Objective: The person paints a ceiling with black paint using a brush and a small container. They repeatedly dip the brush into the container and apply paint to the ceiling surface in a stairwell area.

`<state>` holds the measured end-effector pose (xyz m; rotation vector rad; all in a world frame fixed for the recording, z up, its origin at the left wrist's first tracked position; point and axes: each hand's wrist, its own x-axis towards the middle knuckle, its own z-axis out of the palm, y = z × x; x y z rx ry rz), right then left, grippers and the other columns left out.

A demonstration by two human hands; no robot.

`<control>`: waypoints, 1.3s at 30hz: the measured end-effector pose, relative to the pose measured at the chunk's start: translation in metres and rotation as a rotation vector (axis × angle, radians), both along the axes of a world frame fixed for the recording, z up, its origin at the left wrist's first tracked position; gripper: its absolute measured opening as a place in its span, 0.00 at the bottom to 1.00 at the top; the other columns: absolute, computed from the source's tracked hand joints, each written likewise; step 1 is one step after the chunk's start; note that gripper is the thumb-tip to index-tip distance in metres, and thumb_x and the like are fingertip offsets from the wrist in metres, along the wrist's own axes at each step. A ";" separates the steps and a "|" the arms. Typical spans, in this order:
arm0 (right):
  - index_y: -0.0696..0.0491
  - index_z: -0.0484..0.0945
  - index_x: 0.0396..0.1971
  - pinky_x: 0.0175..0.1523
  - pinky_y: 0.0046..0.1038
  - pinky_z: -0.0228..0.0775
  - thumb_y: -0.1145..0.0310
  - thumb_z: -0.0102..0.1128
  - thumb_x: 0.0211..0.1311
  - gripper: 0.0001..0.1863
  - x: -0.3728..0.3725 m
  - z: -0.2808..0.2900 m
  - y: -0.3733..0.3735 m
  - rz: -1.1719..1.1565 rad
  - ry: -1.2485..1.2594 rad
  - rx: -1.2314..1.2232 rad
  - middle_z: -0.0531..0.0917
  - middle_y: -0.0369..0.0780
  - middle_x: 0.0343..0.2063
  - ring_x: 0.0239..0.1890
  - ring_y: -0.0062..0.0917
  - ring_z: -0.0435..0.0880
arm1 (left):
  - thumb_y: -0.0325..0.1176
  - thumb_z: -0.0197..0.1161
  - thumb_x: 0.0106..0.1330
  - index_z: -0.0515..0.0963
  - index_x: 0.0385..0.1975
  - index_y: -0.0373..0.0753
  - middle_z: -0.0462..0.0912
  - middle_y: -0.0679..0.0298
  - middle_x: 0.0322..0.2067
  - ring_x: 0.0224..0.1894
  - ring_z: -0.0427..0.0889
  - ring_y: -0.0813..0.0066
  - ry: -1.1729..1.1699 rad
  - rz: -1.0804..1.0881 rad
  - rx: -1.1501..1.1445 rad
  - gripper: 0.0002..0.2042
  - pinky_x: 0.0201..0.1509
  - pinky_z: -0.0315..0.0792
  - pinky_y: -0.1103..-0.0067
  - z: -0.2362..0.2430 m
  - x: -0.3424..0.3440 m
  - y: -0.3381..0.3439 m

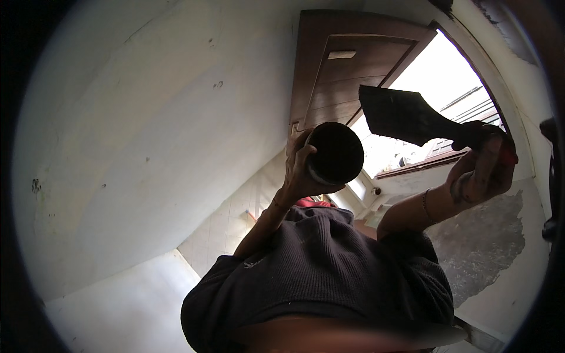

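At left a dark round container (336, 154) is being held by the left grip (298, 165), curled around its side, at right a flat dark tool (400, 115) by the closed right grip (487, 167), and spilling of any contents is possibly being risked through tilting.

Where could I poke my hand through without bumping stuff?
Probably between the left hand's round dark container and the right forearm, below the right hand's dark flat tool. Maybe also between left forearm and pale wall. In view, it's crowded where tool and container nearly meet.
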<state>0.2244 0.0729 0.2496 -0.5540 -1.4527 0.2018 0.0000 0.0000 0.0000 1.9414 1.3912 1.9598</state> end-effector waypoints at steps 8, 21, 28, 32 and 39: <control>0.61 0.83 0.40 0.31 0.26 0.82 0.58 0.69 0.63 0.19 0.000 -0.004 0.003 0.045 -0.051 -0.022 0.88 0.42 0.25 0.24 0.25 0.88 | 0.52 0.87 0.34 0.57 0.61 0.54 0.66 0.44 0.63 0.64 0.67 0.40 0.015 -0.010 0.036 0.53 0.62 0.66 0.50 0.017 0.001 -0.001; 0.59 0.84 0.37 0.32 0.22 0.78 0.64 0.70 0.62 0.13 -0.013 -0.011 0.000 0.167 -0.043 -0.098 0.88 0.40 0.25 0.24 0.21 0.87 | 0.52 0.87 0.34 0.59 0.59 0.53 0.64 0.37 0.64 0.62 0.71 0.35 0.048 0.003 0.026 0.52 0.60 0.74 0.52 0.045 -0.011 0.001; 0.58 0.85 0.38 0.34 0.21 0.78 0.64 0.72 0.60 0.13 -0.010 -0.020 0.005 0.097 -0.015 -0.142 0.88 0.39 0.26 0.28 0.22 0.88 | 0.53 0.87 0.35 0.59 0.58 0.52 0.64 0.37 0.63 0.62 0.72 0.35 0.054 0.023 0.061 0.50 0.60 0.75 0.52 0.052 -0.013 0.006; 0.59 0.86 0.37 0.33 0.22 0.79 0.64 0.73 0.60 0.13 -0.008 -0.023 0.007 0.042 -0.037 -0.148 0.89 0.39 0.27 0.27 0.22 0.88 | 0.49 0.88 0.35 0.58 0.63 0.55 0.66 0.39 0.64 0.64 0.72 0.39 0.032 0.005 0.069 0.54 0.64 0.73 0.54 0.054 -0.013 0.007; 0.59 0.86 0.38 0.34 0.22 0.79 0.64 0.72 0.61 0.13 -0.006 -0.025 0.008 0.117 -0.060 -0.173 0.89 0.40 0.27 0.28 0.22 0.88 | 0.52 0.87 0.35 0.59 0.57 0.52 0.65 0.37 0.63 0.62 0.72 0.35 0.044 0.000 0.070 0.50 0.59 0.75 0.52 0.054 -0.014 0.009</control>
